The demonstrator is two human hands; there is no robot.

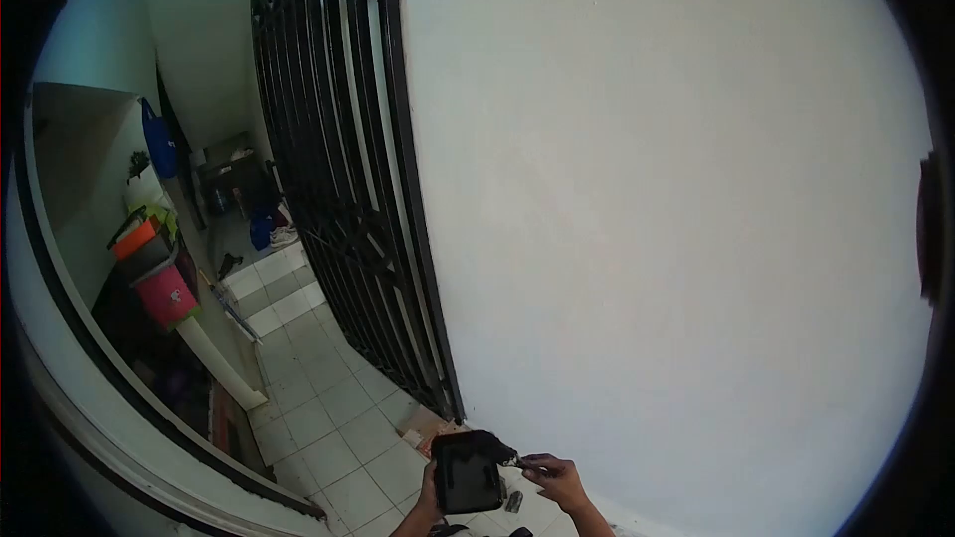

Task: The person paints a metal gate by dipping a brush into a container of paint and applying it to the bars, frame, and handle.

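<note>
Black and flat with rounded corners, the case (466, 475) is sitting upright in my left grip (429, 493), which is wrapping around its left edge and underside from below, fingers closed firmly on it. My right grip (559, 482) is reaching in from the right, thumb and fingertips pinching together on a ragged dark bit (504, 454) that is sticking out at the case's upper right corner. Whether that bit is part of the case or something caught on it, I cannot tell at this size. So the case is lying between my two grips, held by the left and touched at one corner by the right, low in view and just above the tiled floor (328, 418), close to the white wall (647, 189). What is worrying me, as a judgement: I am pulling at a corner while only one grip is carrying the weight, so a hard tug could be twisting the case out of my left fingers and dropping it onto the tiles. The ragged bit could also be tearing off short. A small dark piece (513, 502) is lying on the floor right below, and anything falling could be scattering it toward the black iron gate (338, 189).
</note>
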